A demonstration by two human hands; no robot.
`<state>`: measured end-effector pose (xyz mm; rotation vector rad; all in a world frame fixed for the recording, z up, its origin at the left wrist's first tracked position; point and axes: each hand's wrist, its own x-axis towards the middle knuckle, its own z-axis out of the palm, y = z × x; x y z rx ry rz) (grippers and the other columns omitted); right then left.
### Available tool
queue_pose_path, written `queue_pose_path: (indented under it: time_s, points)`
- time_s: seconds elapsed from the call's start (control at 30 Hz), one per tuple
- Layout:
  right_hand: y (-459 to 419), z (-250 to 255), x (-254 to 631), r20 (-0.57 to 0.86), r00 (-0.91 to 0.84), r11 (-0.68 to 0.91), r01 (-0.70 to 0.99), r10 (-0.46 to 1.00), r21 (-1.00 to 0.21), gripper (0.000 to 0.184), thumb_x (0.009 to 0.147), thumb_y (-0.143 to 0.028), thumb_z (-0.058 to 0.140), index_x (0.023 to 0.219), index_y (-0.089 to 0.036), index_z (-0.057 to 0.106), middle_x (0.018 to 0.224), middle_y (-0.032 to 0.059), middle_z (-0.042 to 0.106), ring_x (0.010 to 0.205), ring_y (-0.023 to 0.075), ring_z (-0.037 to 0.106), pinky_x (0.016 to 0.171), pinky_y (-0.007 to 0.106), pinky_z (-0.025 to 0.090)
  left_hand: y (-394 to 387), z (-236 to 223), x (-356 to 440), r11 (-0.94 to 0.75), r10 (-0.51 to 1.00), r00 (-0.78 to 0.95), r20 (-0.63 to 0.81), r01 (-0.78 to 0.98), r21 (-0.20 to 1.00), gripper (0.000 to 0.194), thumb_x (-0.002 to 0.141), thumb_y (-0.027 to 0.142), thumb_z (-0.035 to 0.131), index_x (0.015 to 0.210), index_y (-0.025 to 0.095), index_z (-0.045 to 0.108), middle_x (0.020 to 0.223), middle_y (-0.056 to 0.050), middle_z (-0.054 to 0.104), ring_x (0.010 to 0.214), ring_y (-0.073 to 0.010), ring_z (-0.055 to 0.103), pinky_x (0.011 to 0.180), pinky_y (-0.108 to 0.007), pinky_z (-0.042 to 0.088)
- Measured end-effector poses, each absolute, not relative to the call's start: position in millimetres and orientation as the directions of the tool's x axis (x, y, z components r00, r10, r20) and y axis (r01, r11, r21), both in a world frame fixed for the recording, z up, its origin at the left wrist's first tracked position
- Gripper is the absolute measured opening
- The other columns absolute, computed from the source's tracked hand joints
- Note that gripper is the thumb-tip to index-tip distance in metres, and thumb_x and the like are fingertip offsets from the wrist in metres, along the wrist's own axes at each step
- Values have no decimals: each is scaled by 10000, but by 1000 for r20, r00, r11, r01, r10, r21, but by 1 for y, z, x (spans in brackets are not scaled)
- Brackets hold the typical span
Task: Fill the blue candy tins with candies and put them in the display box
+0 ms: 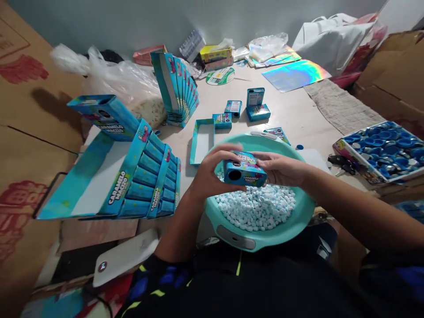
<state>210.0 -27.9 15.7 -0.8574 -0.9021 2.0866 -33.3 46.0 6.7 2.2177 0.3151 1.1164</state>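
A small blue candy box (249, 176), printed "Caramelo Macizo", is held over a turquoise basin (303, 210). My left hand (212, 174) is closed on its left side, thumb underneath and fingers over the top. On the right end and back of the box, my right hand (280, 168) also grips it. Below them, pale blue and white candies (256, 210) fill the bottom of the basin, which rests near my lap. Whether the box holds anything inside cannot be made out.
At left stand display trays (145, 185) packed with blue boxes. Folded trays (175, 88), a shallow tray (203, 141) and several small boxes (258, 112) lie behind the basin. On the right are a box of blue caps (384, 148) and keys (342, 164); lower left, a phone (127, 256).
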Motion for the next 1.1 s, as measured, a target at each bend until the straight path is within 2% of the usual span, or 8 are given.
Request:
queue_pose_path:
  time_s: [0.1,0.2,0.3,0.4,0.53,0.73,0.9,1.1]
  points:
    - [-23,3,212,-374,-289,-447,-252,881,-859,650,953,-399,700,1521,-175,479,1128,121,717,892,180,721,821,327,658,41,11,-30,-722,509,644,571,-41,691,487,765,462,930,1124,234,692,1149,-99,767,1137,-263,731,1002,-436,598]
    - [-16,-12,214,-330,-42,-324,108,943,-940,582,1031,-396,514,1587,-243,433,1265,149,712,1159,279,704,1081,501,580,39,8,-28,-625,709,495,503,109,773,448,799,445,906,1141,251,692,1133,-66,768,1069,-227,729,939,-383,590]
    - [-14,-22,213,-308,-94,-180,640,947,-747,529,1046,-491,449,1522,-291,563,1476,162,627,1450,392,525,1239,641,389,42,2,-27,-449,861,329,388,136,883,516,771,520,909,1121,254,641,1120,-43,746,1010,-205,716,892,-352,592]
    - [-21,-21,206,-430,-260,4,859,865,-511,622,959,-685,552,1463,-334,653,1607,138,532,1527,493,403,1237,720,331,43,-1,-26,-352,894,325,309,82,932,599,715,540,943,1086,246,575,1118,-41,714,1018,-202,707,867,-322,592]
    - [-41,-10,196,-429,-454,216,841,781,-497,822,831,-825,640,1477,-317,659,1562,159,574,1464,501,448,1172,704,416,41,-1,-25,-313,888,382,255,98,945,560,760,485,924,1082,241,536,1057,-27,684,991,-196,705,831,-297,580]
    - [-70,-2,187,-444,-542,323,817,713,-479,1049,693,-810,795,1543,-228,593,1412,242,633,1264,500,579,1037,668,505,35,5,-24,-253,909,374,184,147,956,436,815,324,879,1047,236,520,999,-15,675,985,-193,688,796,-279,572]
    - [-68,1,181,-545,-478,202,849,689,-489,1122,623,-780,863,1554,-226,571,1408,234,653,1201,475,669,963,553,560,33,6,-25,-208,905,412,109,205,956,388,839,314,842,1060,222,537,977,-30,684,929,-207,693,774,-323,576]
    - [-58,8,175,-652,-423,14,845,630,-535,1050,594,-601,926,1500,-168,620,1270,178,767,1087,389,726,862,412,569,32,4,-26,-246,878,473,77,306,920,518,827,275,833,1259,234,550,1077,-62,684,940,-227,698,849,-393,599]
